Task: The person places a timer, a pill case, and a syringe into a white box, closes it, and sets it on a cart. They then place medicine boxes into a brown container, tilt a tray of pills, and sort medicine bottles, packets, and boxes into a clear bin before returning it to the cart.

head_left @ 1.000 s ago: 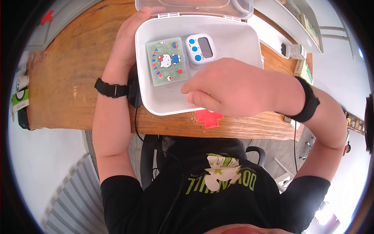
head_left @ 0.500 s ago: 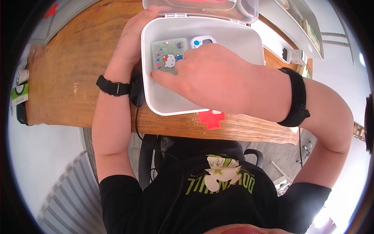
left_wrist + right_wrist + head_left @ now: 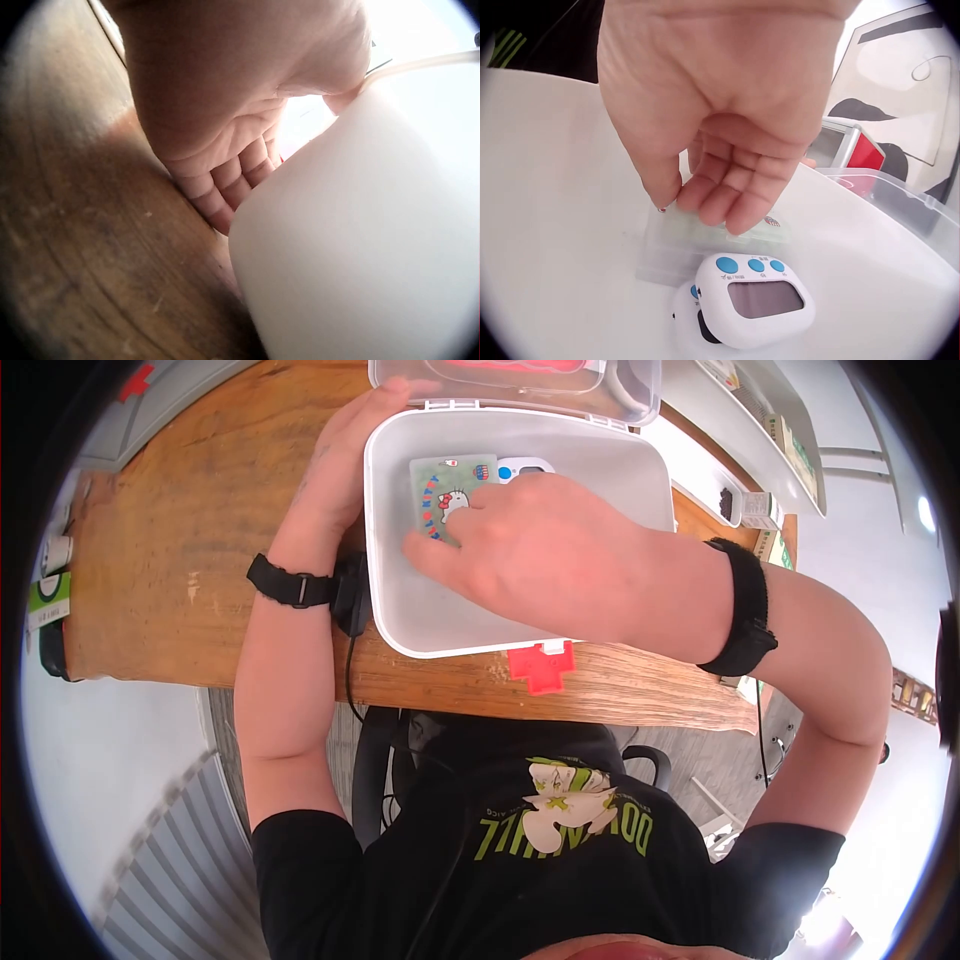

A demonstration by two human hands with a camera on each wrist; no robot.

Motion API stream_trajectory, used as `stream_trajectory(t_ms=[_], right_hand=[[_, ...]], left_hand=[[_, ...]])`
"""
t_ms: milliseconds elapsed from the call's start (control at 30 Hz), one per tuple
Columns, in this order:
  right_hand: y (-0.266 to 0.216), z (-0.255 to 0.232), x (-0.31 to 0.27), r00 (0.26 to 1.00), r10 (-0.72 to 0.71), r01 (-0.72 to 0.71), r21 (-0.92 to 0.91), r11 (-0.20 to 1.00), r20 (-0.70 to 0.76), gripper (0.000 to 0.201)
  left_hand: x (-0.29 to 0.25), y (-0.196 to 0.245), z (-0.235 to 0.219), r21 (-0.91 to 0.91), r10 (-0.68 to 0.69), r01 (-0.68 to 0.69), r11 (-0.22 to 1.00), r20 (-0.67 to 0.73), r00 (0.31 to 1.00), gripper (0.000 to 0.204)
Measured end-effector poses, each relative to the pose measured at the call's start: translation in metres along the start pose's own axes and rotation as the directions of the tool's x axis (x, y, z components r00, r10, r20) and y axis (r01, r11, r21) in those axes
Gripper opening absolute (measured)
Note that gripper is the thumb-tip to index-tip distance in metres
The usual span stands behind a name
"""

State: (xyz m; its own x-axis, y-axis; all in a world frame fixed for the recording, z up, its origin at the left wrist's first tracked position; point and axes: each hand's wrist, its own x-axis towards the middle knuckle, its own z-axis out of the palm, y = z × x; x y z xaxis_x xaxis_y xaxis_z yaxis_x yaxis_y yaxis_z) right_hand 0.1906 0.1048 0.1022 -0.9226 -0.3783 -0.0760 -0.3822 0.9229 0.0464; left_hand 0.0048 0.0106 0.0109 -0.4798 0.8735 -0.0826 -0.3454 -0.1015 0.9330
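Observation:
A white container (image 3: 400, 622) stands on the table with its clear lid raised. Inside lies a flat, pale green Hello Kitty box (image 3: 430, 480), and beside it is a white timer with blue buttons (image 3: 507, 473), partly covered by my right hand (image 3: 560, 560). In the right wrist view, my right hand (image 3: 720, 112) pinches the Hello Kitty box (image 3: 705, 234) between thumb and fingertips; a second white device shows under the timer (image 3: 761, 300). My left hand (image 3: 340, 460) rests along the container's outer left side, fingers loosely bent near its corner, thumb by the rim (image 3: 420, 64).
A red cross-shaped piece (image 3: 543, 668) lies at the table's front edge, below the container. Small packages (image 3: 762, 510) stand at the right. A black cable (image 3: 349, 670) hangs from the left wrist camera. More items (image 3: 50, 600) sit at the far left.
My right hand has reached left and down onto the Hello Kitty box, which has shifted slightly right over the last half second. My left hand stays beside the container.

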Motion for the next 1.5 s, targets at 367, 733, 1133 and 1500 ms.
stream_trajectory(t_ms=[367, 733, 1133, 1500], right_hand=[[-0.011, -0.021, -0.01, 0.983, 0.17, -0.182, 0.591, 0.786, 0.076, 0.026], [-0.015, -0.019, 0.002, 0.879, -0.015, -0.406, 0.765, 0.5, 0.477, 0.059], [-0.017, -0.034, 0.004, 0.816, -0.042, -0.455, 0.687, 0.566, 0.576, 0.061], [-0.023, -0.051, -0.086, 0.98, 0.163, -0.027, 0.732, 0.681, -0.116, 0.034]], left_hand=[[-0.003, 0.0, 0.002, -0.043, 0.004, -0.002, 0.999, 0.043, 0.999, 0.054], [0.0, 0.003, 0.0, -0.053, 0.09, -0.083, 0.995, 0.128, 0.988, 0.043], [0.003, 0.001, -0.003, -0.04, 0.013, -0.011, 0.999, 0.053, 0.998, 0.04], [0.003, -0.001, -0.003, -0.094, -0.057, 0.058, 0.994, 0.013, 0.998, 0.05]])
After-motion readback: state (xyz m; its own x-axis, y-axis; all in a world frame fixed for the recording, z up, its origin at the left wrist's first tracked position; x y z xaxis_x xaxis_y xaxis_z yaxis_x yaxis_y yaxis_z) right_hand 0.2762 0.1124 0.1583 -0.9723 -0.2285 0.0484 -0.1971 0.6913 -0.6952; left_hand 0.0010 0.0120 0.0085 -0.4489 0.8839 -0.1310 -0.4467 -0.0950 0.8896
